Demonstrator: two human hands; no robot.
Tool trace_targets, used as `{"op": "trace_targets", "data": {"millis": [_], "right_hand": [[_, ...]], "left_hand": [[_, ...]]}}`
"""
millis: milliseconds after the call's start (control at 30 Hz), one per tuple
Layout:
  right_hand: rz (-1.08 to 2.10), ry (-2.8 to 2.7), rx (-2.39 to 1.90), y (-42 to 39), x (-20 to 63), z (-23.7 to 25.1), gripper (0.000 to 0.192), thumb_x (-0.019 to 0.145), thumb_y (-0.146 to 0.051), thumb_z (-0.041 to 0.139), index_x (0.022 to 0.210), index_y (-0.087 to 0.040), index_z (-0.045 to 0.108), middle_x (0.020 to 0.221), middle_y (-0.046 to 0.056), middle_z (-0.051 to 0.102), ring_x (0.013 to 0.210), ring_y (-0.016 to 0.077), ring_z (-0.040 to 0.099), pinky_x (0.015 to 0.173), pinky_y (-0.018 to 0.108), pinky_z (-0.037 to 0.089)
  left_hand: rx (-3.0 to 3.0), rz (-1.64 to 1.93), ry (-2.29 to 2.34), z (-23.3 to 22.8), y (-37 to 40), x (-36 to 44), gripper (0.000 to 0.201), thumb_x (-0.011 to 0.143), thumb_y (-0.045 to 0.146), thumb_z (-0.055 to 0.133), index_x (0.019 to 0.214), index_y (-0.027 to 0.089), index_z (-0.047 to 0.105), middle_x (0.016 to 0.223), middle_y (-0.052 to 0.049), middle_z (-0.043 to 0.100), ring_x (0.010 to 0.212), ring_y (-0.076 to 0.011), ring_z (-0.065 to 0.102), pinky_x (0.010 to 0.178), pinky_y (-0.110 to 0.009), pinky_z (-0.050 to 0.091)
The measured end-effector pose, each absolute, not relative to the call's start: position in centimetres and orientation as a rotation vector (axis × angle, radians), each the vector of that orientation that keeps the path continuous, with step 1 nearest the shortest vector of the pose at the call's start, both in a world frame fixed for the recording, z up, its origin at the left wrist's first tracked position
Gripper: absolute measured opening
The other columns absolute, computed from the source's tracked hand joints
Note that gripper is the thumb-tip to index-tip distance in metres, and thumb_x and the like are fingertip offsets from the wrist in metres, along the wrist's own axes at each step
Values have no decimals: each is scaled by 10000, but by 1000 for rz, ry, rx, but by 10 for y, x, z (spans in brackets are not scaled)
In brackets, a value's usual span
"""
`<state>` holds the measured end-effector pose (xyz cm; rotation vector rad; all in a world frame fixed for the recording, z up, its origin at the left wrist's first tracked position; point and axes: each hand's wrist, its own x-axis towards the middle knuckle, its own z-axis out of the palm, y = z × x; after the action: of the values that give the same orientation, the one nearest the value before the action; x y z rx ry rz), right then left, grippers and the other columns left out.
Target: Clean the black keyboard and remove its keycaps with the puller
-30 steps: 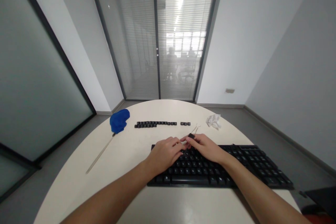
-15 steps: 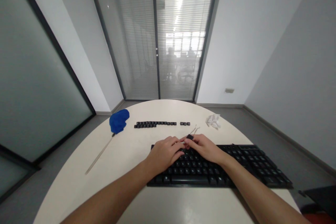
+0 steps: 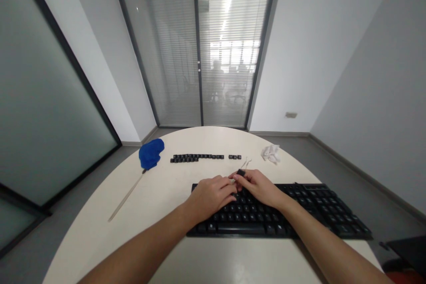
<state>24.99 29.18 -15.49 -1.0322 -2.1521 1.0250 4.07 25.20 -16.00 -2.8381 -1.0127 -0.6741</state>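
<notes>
My right hand (image 3: 261, 186) is closed round a keycap puller with a black body (image 3: 241, 172); its two thin wire prongs (image 3: 246, 163) point up and away from me. My left hand (image 3: 213, 197) is beside it, fingers bent and thumb and fingertips meeting the right fingertips. Something small and pale shows between the fingertips, too small to name. Both hands are over the upper left part of a black keyboard (image 3: 239, 227), covering several of its keys.
Loose black keycaps (image 3: 186, 158) lie in rows behind the keyboard, with three keycaps (image 3: 234, 157) apart to the right. A crumpled white tissue (image 3: 270, 154) lies at the back right. At the left is a blue cloth (image 3: 150, 153) on a thin stick (image 3: 126, 196). The round table (image 3: 159, 213) has a curved edge.
The keycap puller has turned slightly in my right hand, its prongs shifting a little left and toward me. My left fingers have moved slightly; the other things stay put.
</notes>
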Motion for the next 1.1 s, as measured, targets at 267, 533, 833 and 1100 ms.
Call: {"op": "trace_targets", "data": {"millis": [267,533,833,1100], "right_hand": [[828,-2250,-1164,289,263,-134,503,956,-569,434,870,-172,730,692,31,678,679,187,631,656,281,451],[1033,-2312,-1188,283,261,-133,539,956,-600,403,876,-177,727,642,23,651,601,174,601,616,280,447],[1003,-2340,-1169,286,257,-139,527,959,-583,414,813,-192,736,661,22,654,660,183,596,671,284,441],[969,-2351,-1169,285,253,-140,544,966,-578,397,657,-199,635,697,20,659,717,190,608,776,302,439]], "left_hand": [[-2567,-886,-1389,-142,285,4,117,952,270,572,1043,223,628,1033,-20,648,984,-179,603,859,-294,485],[-2331,-817,-1685,-146,322,-23,108,919,268,607,982,201,663,971,-41,672,920,-216,600,817,-341,454],[-2361,-715,-1532,-179,335,-27,102,889,240,638,973,231,696,1050,-50,656,1045,-244,527,954,-419,385],[-2353,-740,-1558,-184,339,-30,93,856,211,676,945,218,700,1122,-58,629,1104,-258,502,944,-424,414]]}}
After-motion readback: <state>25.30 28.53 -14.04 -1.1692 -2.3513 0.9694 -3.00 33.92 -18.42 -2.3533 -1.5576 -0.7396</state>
